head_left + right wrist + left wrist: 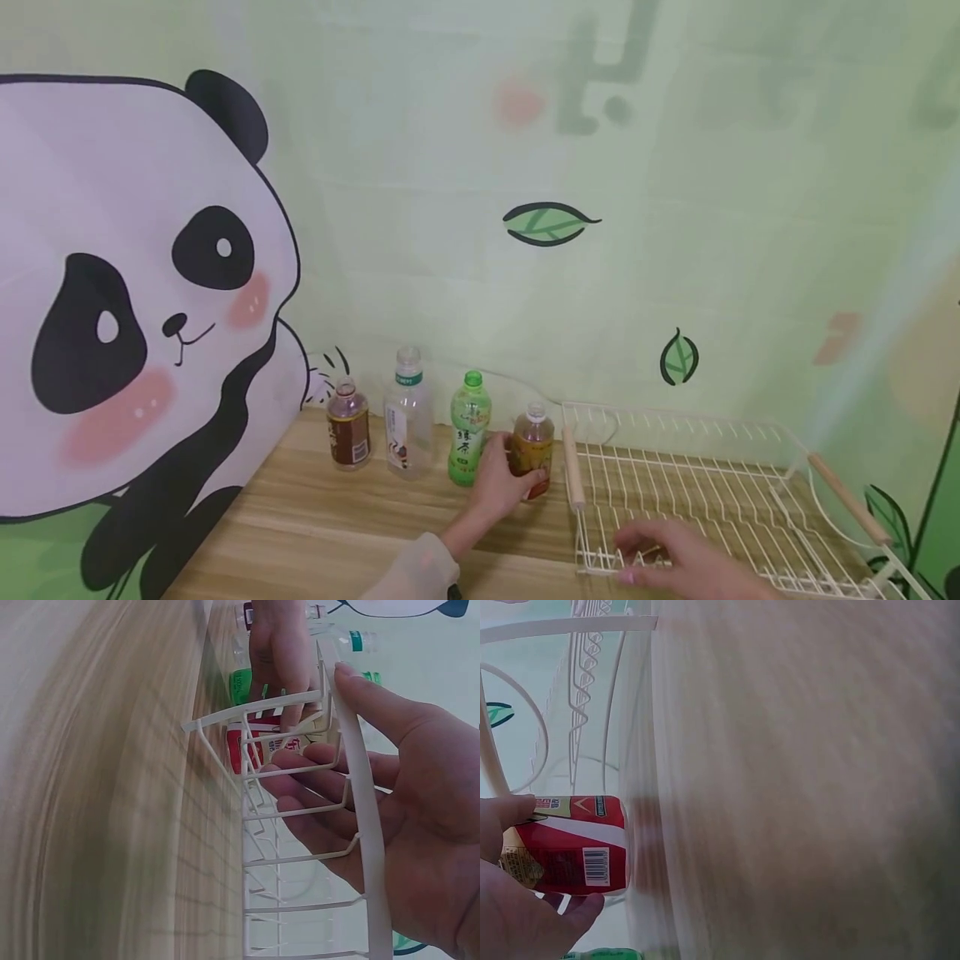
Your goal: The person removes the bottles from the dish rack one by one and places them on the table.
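Observation:
My left hand (501, 479) grips a small bottle (534, 450) with a yellow-and-red label, thumb on one side and fingers on the other. The label's red side and barcode face the left wrist camera, where the bottle (574, 847) lies sideways in view. Just left of that hand stands a green tea bottle (470, 429). My right hand (671, 558) is at the front left of a white wire dish rack (675, 483), fingers loosely curved. In the right wrist view, the rack's rail (364, 795) crosses in front of this hand (431, 780), with the thumb tip right at the rail.
A clear bottle (408, 425) and a small bottle with a dark red label (349, 429) stand upright farther left on the wood-grain table (300, 517). Behind them hangs a pale green backdrop (420, 208) with a panda. The rack has wooden handles (573, 471) at both ends.

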{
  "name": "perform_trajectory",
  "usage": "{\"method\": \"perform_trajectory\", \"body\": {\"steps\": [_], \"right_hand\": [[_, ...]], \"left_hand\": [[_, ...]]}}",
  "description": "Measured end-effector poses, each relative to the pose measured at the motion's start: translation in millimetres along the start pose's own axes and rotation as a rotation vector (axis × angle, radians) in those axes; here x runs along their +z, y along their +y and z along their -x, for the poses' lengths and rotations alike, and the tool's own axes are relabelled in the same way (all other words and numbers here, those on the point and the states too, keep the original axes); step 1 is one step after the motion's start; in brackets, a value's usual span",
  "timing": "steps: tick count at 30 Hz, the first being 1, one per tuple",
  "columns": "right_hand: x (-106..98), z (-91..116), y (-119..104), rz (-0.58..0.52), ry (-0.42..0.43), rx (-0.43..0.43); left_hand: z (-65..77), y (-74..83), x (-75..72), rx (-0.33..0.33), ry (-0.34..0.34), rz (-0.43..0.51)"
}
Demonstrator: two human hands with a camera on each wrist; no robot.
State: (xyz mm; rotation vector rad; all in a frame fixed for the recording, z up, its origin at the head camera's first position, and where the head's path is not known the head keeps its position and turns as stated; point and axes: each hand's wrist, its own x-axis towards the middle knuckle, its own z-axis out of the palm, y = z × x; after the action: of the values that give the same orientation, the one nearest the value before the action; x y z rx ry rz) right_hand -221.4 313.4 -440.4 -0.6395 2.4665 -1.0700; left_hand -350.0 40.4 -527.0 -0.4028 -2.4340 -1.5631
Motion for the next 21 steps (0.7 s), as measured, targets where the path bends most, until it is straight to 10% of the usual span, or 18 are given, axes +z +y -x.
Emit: {"method": "perform_trajectory", "body": {"steps": [21], "right_hand": [[1.8, 0.3, 4.8, 0.024, 0.045, -0.014]], "left_hand": [[5.4, -1.1, 4.9, -0.087, -0.123, -0.036]]}}
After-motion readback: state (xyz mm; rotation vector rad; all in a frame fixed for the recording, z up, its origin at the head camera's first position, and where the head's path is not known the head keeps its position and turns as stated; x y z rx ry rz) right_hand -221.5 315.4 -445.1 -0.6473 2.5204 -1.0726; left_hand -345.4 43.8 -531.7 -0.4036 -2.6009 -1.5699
